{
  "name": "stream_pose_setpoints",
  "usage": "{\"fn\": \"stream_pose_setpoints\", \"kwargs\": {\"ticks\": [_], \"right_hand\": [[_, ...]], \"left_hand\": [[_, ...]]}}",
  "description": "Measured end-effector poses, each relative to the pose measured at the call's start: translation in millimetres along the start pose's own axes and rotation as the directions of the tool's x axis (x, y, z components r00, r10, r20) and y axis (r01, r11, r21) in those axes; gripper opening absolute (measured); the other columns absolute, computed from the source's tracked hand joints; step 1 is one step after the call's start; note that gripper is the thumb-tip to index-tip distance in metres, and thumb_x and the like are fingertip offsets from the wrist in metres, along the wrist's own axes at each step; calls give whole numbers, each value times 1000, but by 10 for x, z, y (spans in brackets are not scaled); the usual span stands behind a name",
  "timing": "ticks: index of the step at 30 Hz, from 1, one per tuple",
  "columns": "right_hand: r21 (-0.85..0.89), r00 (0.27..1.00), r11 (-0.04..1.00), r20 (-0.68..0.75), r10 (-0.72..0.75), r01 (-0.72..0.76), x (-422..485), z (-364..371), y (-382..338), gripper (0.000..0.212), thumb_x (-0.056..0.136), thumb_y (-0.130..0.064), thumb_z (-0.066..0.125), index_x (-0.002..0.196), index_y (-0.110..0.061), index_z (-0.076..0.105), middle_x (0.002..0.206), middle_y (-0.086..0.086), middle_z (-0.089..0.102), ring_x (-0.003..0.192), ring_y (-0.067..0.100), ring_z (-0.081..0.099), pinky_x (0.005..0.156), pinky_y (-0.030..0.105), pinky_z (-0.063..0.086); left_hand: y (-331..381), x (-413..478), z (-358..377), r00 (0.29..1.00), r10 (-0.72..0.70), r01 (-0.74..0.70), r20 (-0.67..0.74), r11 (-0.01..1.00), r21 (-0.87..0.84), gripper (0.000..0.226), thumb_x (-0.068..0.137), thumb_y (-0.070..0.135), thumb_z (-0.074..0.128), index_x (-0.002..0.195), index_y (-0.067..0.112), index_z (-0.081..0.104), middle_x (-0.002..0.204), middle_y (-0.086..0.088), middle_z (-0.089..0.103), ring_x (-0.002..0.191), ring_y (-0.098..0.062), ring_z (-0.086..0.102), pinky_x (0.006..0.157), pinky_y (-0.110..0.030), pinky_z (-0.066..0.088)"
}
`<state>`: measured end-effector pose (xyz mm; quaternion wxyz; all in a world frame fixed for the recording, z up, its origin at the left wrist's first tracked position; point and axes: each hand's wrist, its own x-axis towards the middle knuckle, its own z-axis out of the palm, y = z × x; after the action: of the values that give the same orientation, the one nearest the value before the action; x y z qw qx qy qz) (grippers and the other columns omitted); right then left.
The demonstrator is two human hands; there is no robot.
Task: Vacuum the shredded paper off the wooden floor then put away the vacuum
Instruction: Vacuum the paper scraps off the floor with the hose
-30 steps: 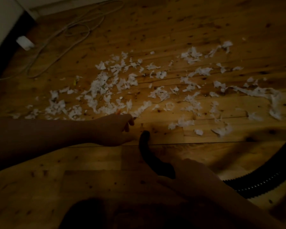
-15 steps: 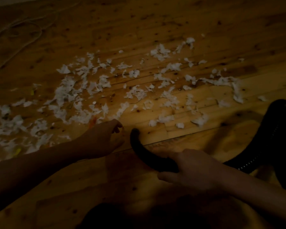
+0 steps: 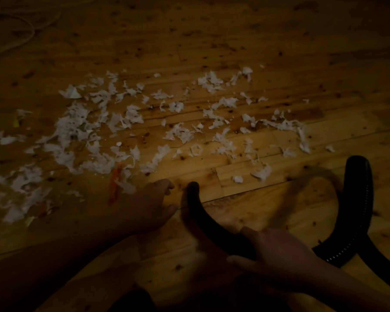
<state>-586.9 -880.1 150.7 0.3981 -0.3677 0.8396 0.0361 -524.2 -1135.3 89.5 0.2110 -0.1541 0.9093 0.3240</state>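
Observation:
White shredded paper point(image 3: 126, 122) lies scattered across the middle of the wooden floor point(image 3: 234, 41). A curved black vacuum nozzle point(image 3: 203, 212) points at the floor just short of the scraps. My right hand point(image 3: 277, 255) grips the nozzle's lower end. The ribbed black hose point(image 3: 356, 199) loops up on the right behind it. My left hand point(image 3: 153, 203) rests on the floor just left of the nozzle tip, fingers loosely curled with nothing seen in them. An orange scrap point(image 3: 115, 183) lies beside that hand.
A pale cord point(image 3: 20, 39) loops on the floor at the far upper left. A few yellow scraps point(image 3: 16, 122) lie among the paper at the left edge. The scene is dim, with dark shadow along the bottom.
The view has shifted right, so the paper sits further left. The hose loop has come into view on the right. Both hands stay by the nozzle.

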Motion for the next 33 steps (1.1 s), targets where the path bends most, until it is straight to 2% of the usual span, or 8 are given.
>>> {"fn": "stream_pose_setpoints", "kwargs": {"ticks": [8, 12, 16, 18, 21, 27, 30, 33], "right_hand": [[-14, 998, 999, -49, 50, -51, -44, 28, 94, 69, 85, -78, 34, 138, -35, 35, 111, -4, 65, 97, 13, 62, 76, 27, 45], [5, 988, 998, -141, 68, -68, -94, 6, 195, 68, 86, -77, 34, 134, -31, 40, 100, -6, 65, 74, 6, 50, 60, 21, 37], [19, 982, 995, -164, 96, -94, -187, -25, 244, 66, 86, -77, 33, 131, -30, 42, 77, -12, 48, 65, 2, 45, 51, 17, 27], [34, 985, 995, -142, 94, -90, -212, -4, 266, 65, 86, -77, 34, 129, -30, 44, 87, -9, 56, 80, 8, 57, 58, 23, 33], [67, 989, 991, -84, 124, -118, -241, 44, 303, 64, 85, -78, 37, 128, -30, 45, 105, -4, 63, 97, 14, 61, 59, 25, 35], [85, 987, 986, -62, 151, -146, -288, 70, 413, 66, 86, -77, 36, 133, -31, 43, 108, -4, 61, 89, 11, 56, 57, 22, 33], [110, 979, 979, -89, 183, -173, -322, 73, 504, 63, 85, -78, 36, 127, -32, 46, 93, -8, 54, 77, 8, 48, 57, 21, 34], [103, 970, 974, -121, 212, -200, -373, 99, 628, 60, 84, -79, 34, 119, -33, 48, 78, -11, 46, 68, 4, 45, 56, 20, 33]], "left_hand": [[100, 111, 13, 999, 23, -22, -34, 999, 34, 48, 92, 40, 58, 133, 22, 42, 131, 4, 51, 118, -13, 50, 95, -34, 48], [206, 190, 34, 998, 50, -48, -46, 998, 44, 49, 91, 40, 59, 132, 20, 42, 130, 4, 53, 118, -13, 50, 94, -32, 46], [301, 237, 106, 998, 54, -52, -27, 996, 66, 50, 90, 42, 59, 133, 22, 42, 129, 7, 53, 117, -11, 50, 94, -30, 46], [337, 264, 138, 999, 46, -46, -9, 997, 63, 50, 90, 42, 60, 132, 22, 43, 130, 5, 54, 119, -12, 50, 96, -32, 46], [423, 297, 162, 999, 49, -50, 19, 995, 87, 51, 91, 40, 60, 134, 21, 42, 129, 2, 53, 120, -14, 49, 98, -32, 45], [572, 347, 164, 997, 65, -68, 34, 990, 121, 50, 91, 41, 59, 134, 20, 42, 129, 2, 54, 118, -14, 51, 98, -34, 45], [642, 339, 132, 995, 86, -93, 48, 983, 158, 50, 92, 40, 58, 135, 21, 41, 130, 2, 53, 118, -14, 50, 98, -32, 45], [658, 273, 1, 985, 78, -118, 152, 954, 276, 51, 94, 45, 52, 138, 27, 36, 136, 6, 47, 120, -12, 49, 99, -32, 46]]}}
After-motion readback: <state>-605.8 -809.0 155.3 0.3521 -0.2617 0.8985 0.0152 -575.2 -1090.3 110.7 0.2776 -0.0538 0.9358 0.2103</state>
